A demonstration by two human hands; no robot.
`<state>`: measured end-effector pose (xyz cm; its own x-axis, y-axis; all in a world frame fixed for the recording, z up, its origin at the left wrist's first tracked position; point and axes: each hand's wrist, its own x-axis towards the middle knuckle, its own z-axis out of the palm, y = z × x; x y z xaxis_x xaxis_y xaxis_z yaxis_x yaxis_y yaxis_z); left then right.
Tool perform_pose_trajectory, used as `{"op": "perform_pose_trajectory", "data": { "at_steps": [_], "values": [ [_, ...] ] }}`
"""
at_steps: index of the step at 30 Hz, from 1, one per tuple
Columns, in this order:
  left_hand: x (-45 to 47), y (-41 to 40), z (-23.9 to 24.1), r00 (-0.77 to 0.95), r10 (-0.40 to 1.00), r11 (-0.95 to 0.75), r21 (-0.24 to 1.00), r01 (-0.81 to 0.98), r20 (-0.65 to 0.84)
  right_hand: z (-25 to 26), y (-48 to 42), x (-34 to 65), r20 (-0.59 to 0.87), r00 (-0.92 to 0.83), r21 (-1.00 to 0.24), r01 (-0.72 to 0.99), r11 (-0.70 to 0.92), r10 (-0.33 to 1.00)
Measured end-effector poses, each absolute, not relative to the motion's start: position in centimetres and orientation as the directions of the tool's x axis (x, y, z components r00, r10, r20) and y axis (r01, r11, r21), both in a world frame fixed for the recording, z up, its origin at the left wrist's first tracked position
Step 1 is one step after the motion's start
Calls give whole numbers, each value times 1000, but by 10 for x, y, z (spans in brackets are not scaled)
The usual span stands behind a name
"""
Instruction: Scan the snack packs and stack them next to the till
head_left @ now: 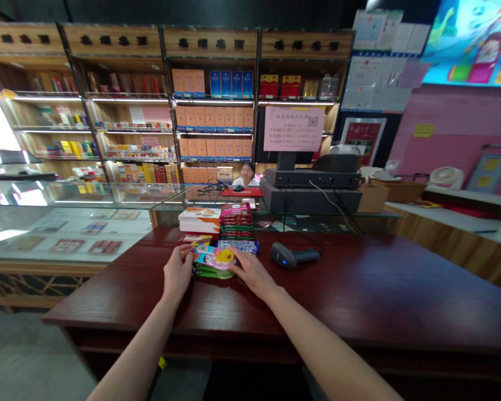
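Both hands are at a small pile of snack packets on the dark wooden counter. My left hand (178, 271) has its fingers closed on the left end of a colourful packet (212, 255), blue at one side and pink and yellow at the other. On its right end, my right hand (253, 272) grips the same packet, thumb toward me. Green packets (211, 271) lie under it. Just behind are blue packets (246, 245), a stack of red and green packets (236, 220) and white boxes (199, 220).
A barcode scanner (293, 256) lies right of my hands on the counter (359, 289). Beyond it stand a cash register (311, 189) and a screen with a pink notice (293, 128). A person (246, 175) is behind the glass counter. Stocked shelves line the back wall.
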<state>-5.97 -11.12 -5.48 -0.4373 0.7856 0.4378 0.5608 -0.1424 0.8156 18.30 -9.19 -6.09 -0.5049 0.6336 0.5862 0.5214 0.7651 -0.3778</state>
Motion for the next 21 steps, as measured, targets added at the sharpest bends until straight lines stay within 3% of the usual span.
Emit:
{"op": "perform_pose_trajectory", "data": {
  "at_steps": [21],
  "values": [
    [-60,-115,-52,-452,794,-73,802,593,406,-61,-95,183,545,-505,-471,476,743,669]
  ]
}}
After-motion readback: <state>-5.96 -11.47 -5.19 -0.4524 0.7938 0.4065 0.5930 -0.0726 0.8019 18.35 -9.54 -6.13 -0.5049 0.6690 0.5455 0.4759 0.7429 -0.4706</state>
